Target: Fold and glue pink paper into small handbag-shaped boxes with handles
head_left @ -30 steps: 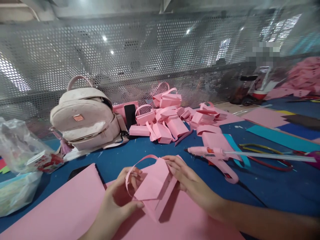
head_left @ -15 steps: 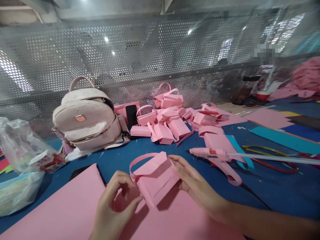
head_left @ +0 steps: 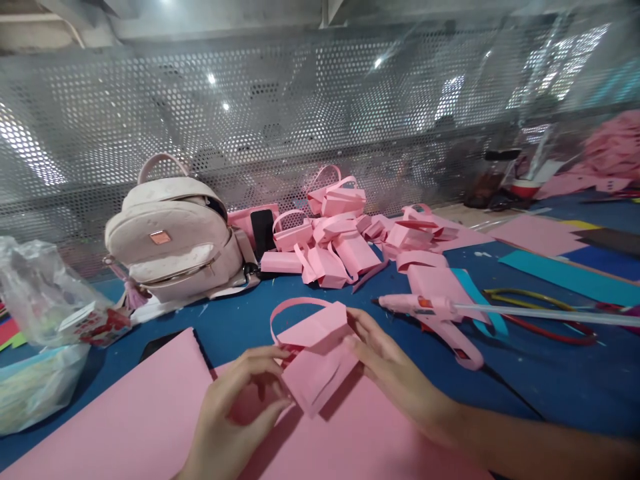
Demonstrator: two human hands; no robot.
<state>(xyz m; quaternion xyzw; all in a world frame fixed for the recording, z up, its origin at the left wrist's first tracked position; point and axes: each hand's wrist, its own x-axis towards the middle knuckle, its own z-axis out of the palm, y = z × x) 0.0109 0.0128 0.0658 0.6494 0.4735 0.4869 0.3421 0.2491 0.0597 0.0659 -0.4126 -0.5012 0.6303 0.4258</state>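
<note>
A small pink paper bag with a pointed flap and a looped strip handle is held tilted above a large pink sheet. My right hand grips its right side, thumb on the front and fingers behind. At the left side, my left hand has its curved fingers and thumb against the bag's edge; part of its grip is hidden. The flap stands a little off the body, and a gap shows under it on the left.
A pink glue gun with a clear stick lies at right, beside scissors with yellow and red handles. Several pink paper bags are piled behind, near a pale backpack. Plastic bags lie at far left.
The paper bag has turned slightly and its handle has shifted right. My left fingers have moved up and inward along its left side, and the flap's left end gapes wider.
</note>
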